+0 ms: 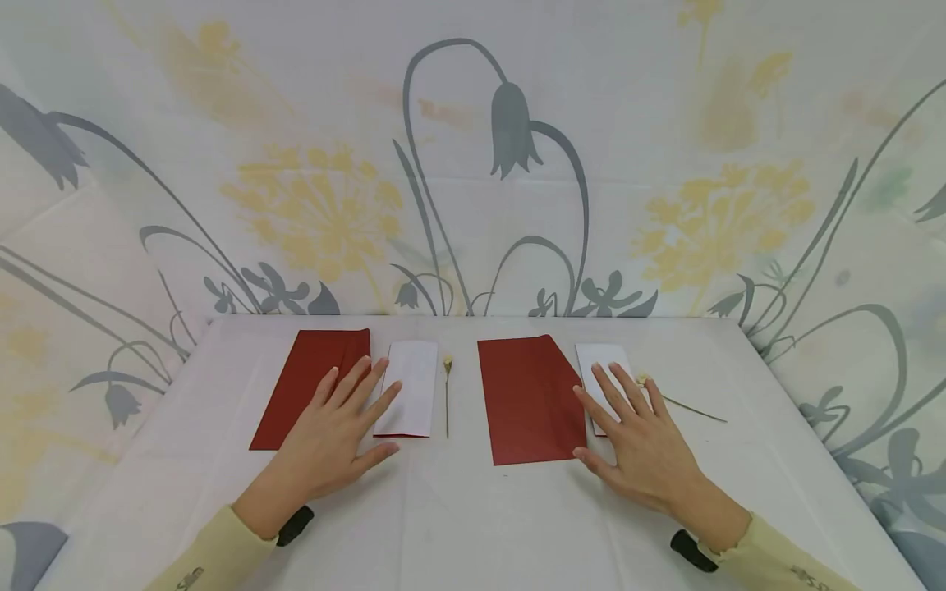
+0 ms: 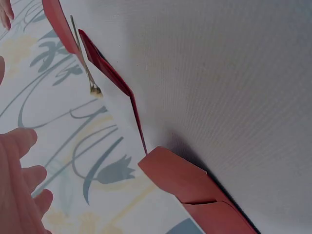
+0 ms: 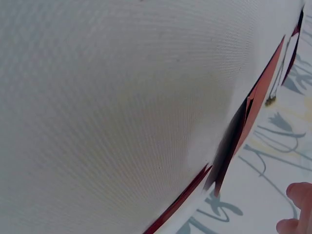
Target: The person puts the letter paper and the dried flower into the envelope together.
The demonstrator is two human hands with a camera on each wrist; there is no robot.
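Note:
My left hand (image 1: 332, 439) is held with fingers spread over the left red envelope (image 1: 296, 390) and the edge of a white folded card (image 1: 414, 386) with a red lower edge. To that card's right lies a dried flower (image 1: 447, 394) on a thin stem. Fingers spread too, my right hand (image 1: 643, 443) is over the right edge of a second red envelope (image 1: 521, 402) and partly hides another white card (image 1: 602, 355). From behind its fingertips sticks the stem of a second dried flower (image 1: 695, 409). Neither hand holds anything; both look raised off the table in the wrist views.
The white-covered table (image 1: 458, 525) ends at a floral cloth backdrop (image 1: 473, 205), which also rises along both sides. Dark bands (image 1: 296, 525) show at both wrists, below pale yellow-green sleeves (image 1: 214, 558).

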